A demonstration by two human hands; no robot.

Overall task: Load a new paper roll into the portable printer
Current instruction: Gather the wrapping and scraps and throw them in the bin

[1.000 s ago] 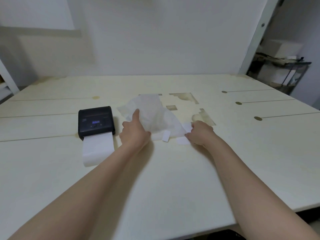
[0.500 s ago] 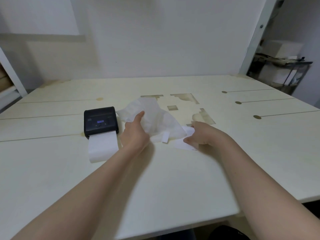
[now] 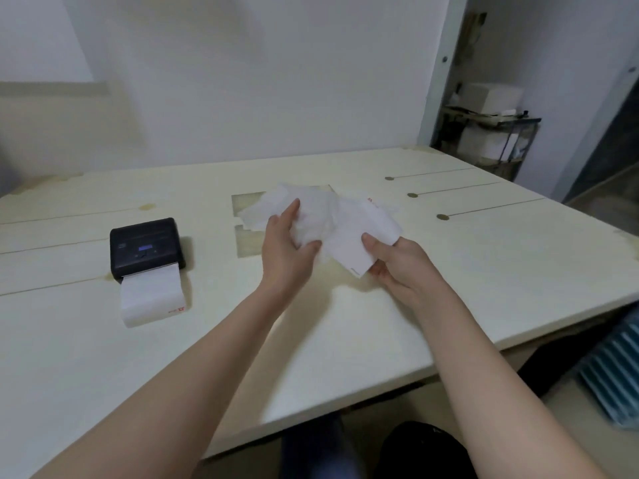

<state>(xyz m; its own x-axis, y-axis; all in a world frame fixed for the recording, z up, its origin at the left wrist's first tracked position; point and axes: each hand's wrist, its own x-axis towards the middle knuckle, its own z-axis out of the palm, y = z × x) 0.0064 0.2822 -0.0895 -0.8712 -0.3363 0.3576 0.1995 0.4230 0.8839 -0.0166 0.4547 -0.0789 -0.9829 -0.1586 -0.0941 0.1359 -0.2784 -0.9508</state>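
Note:
A black portable printer (image 3: pixel 145 244) sits on the cream table (image 3: pixel 345 333) at the left, lid shut, with a white paper strip (image 3: pixel 152 295) hanging out of its front slot onto the table. To its right, above the table's middle, my left hand (image 3: pixel 287 250) grips a thin crumpled wrapper sheet (image 3: pixel 304 216). My right hand (image 3: pixel 397 264) pinches white paper slips (image 3: pixel 359 236) that overlap the wrapper. Both are lifted off the table. No paper roll is visible outside the printer.
The table has long grooves ending in round holes (image 3: pixel 442 217) at the right and worn patches (image 3: pixel 247 242) under the papers. A metal shelf with boxes (image 3: pixel 491 133) stands past the far right corner. A blue ribbed object (image 3: pixel 619 368) lies beyond the near right edge.
Both hands have lifted the wrapper and the paper slips off the table and drawn them together. The camera has shifted, so the printer sits further left in view.

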